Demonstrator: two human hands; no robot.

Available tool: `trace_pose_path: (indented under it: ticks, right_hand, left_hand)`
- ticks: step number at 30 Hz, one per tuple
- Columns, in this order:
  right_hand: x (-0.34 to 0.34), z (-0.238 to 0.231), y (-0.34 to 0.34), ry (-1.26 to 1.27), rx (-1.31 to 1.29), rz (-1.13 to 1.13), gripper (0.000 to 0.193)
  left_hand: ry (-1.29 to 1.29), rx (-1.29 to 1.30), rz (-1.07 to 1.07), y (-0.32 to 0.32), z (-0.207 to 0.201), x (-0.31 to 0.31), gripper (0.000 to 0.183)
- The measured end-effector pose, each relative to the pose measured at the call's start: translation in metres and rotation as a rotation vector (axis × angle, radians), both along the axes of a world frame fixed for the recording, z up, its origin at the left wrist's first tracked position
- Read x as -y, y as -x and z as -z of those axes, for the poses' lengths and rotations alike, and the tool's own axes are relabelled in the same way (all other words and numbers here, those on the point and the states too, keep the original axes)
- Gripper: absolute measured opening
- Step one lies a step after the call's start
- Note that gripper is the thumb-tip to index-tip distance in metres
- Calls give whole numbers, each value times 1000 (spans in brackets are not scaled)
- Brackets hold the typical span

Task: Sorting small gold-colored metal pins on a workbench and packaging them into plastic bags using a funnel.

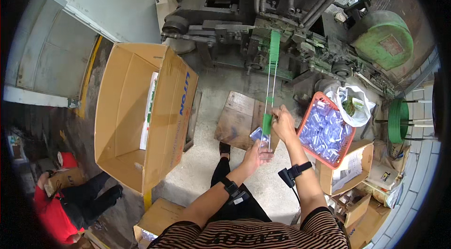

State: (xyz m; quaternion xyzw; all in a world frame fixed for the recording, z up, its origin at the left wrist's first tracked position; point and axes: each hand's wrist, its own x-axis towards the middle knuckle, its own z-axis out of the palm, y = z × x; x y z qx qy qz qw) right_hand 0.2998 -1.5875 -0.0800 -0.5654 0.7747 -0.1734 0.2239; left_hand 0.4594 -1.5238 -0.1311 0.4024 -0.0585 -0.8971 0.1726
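Observation:
Two thin metal rods (271,79) run from the dark machine toward me, carrying a dense row of thin green pieces (275,44) at the machine end. A second green bunch (267,126) sits near the close end. My right hand (283,123) is closed, its fingertips against that bunch from the right. At the rods' near end my left hand (256,156) is closed round a small clear plastic box (265,145), partly hidden by the fingers. A bluish clear box (256,134) lies just beyond it over the wooden board.
On the right, a red basket (348,142) holds many clear boxes, with a white bag (359,115) beside it. A large open carton (134,61) stands left. The dark machine (211,4) spans the back. A person in red (56,209) is at lower left.

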Motion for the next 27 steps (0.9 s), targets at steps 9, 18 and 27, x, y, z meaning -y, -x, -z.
trace_pose_path:
  ticks: [9,18,27]
  right_hand:
    - [-31,16,1,9,415,116,20]
    - [-83,20,-37,225,-13,89,30]
    - [-151,-17,-83,112,-19,-93,21]
  left_hand:
    - [-49,16,-58,10,-2,16,50]
    - [212,388,29,47,3,20,43]
    - [291,344,-115,4,2,-73,38]
